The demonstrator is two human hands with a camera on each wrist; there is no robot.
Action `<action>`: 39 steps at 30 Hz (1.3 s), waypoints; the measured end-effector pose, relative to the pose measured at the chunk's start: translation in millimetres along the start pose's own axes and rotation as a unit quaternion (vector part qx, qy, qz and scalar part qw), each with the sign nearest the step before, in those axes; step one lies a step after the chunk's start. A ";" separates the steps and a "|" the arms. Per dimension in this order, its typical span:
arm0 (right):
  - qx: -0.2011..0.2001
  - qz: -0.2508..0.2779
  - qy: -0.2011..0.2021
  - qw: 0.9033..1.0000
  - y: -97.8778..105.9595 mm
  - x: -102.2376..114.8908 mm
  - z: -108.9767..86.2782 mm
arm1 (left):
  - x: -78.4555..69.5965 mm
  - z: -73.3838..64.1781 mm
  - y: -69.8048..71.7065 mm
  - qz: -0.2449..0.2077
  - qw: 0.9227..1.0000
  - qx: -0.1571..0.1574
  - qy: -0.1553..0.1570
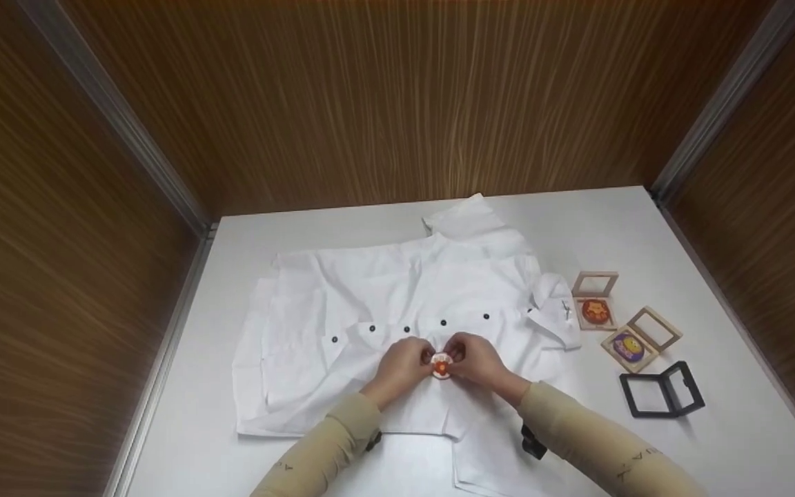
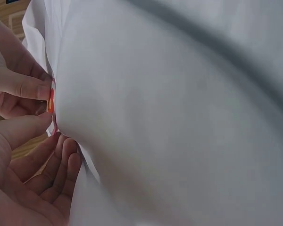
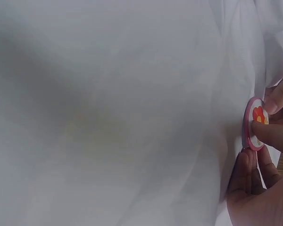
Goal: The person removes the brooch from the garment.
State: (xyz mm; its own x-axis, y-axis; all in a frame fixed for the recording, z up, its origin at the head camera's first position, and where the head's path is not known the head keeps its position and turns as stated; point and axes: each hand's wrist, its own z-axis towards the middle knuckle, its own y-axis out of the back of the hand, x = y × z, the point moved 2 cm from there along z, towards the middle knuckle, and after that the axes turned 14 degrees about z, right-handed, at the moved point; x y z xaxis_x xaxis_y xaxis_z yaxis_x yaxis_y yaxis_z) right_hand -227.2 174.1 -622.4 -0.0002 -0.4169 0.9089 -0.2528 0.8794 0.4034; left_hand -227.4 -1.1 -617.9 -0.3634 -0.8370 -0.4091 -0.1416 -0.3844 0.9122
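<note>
1. The round badge (image 1: 442, 365) is lying against the white shirt (image 1: 384, 297), on the person's side of a row of dark buttons (image 1: 444, 322).
2. The left hand (image 1: 404, 364) and right hand (image 1: 478, 360) are pinching it from opposite edges, their fingers narrow on its rim.
3. If pinning is the step, the hands should be keeping the badge level and the cloth behind unpuckered, with fingertips clear of any point; the badge's back is hiding from view.
4. Farther right, two open wooden cases (image 1: 580, 319) holding discs (image 1: 596, 311) and an open black case (image 1: 669, 395) are resting on the bench (image 1: 729, 442).
</note>
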 end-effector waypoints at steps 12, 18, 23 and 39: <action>0.004 0.016 0.022 1.000 4.5 2.6 2.8 | -1.3 6.4 2.1 0.005 1.000 -0.024 0.008; -0.006 0.025 0.008 1.000 2.3 -0.5 0.1 | 0.6 4.9 -0.9 -0.018 0.999 -0.017 0.024; -0.012 0.020 0.012 1.000 0.0 -0.5 -4.0 | 2.8 2.5 -3.3 -0.040 0.999 -0.018 0.032; -0.023 0.069 0.017 0.997 0.9 -6.2 -4.7 | 3.9 2.9 -1.6 -0.097 0.993 -0.038 0.048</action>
State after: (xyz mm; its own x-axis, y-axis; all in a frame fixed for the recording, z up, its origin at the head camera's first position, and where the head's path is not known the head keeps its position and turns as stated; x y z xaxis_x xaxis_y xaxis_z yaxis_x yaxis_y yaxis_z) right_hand -222.9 178.6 -627.1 0.0019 -0.2845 0.9587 -0.2076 0.9377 0.2787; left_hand -231.2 -2.6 -620.9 -0.2469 -0.7759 -0.5806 -0.1295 -0.5673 0.8132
